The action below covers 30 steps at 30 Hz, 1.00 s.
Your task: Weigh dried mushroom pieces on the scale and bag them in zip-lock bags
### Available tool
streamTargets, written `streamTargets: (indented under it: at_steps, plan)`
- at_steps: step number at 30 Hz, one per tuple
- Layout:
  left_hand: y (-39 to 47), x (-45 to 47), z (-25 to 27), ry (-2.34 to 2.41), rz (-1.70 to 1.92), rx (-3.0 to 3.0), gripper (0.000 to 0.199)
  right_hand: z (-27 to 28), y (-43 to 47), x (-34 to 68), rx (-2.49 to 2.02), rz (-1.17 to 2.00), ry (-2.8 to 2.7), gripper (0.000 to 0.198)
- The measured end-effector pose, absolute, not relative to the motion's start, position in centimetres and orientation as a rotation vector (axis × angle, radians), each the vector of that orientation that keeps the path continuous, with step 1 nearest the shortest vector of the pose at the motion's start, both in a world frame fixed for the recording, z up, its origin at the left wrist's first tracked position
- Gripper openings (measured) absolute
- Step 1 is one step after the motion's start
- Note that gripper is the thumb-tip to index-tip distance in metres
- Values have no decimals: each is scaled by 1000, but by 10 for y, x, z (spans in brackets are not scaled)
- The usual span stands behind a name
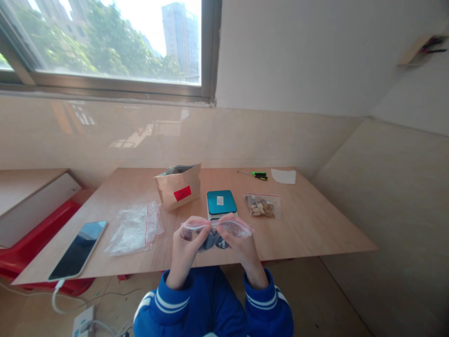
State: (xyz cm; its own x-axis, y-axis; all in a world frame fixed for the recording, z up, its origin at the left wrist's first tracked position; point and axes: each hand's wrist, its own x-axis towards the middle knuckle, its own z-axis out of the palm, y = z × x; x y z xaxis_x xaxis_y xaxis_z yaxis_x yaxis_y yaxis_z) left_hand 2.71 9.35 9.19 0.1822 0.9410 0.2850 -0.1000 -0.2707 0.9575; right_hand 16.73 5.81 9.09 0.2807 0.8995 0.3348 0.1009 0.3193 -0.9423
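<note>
Over the tabletop's near edge is a clear zip bag, mouth upward, visible long axis running left to right; the left hand and right hand pinch its rim, dark pieces inside.

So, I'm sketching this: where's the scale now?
Near the middle of the head view, the scale sits on the table, just beyond the held bag, the paper bag to its left, the bag of brown pieces to its right.
</note>
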Motion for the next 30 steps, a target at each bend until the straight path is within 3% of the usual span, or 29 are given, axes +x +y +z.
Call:
streamTargets:
  at_steps: [10, 14, 17, 21, 26, 30]
  plan:
    - [94, 32, 71, 959, 1278, 1454, 21, 85, 61, 164, -1141, 591, -1141, 11]
    - [98, 29, 76, 961, 1215, 1466, 23, 77, 65, 175, -1157, 700, -1129, 13]
    - [104, 26, 77, 873, 1096, 1453, 28, 66, 70, 196, -1197, 815, -1014, 24]
    - [109, 22, 71, 860, 1058, 1368, 32, 52, 79, 240, -1241, 859, -798, 54]
    - [120, 9, 69, 984, 1134, 1429, 36, 33, 97, 318, -1369, 602, -675, 63]
    - [142, -6, 80, 1169, 1372, 1559, 33, 15, 101, 372, -1718, 280, -731, 75]
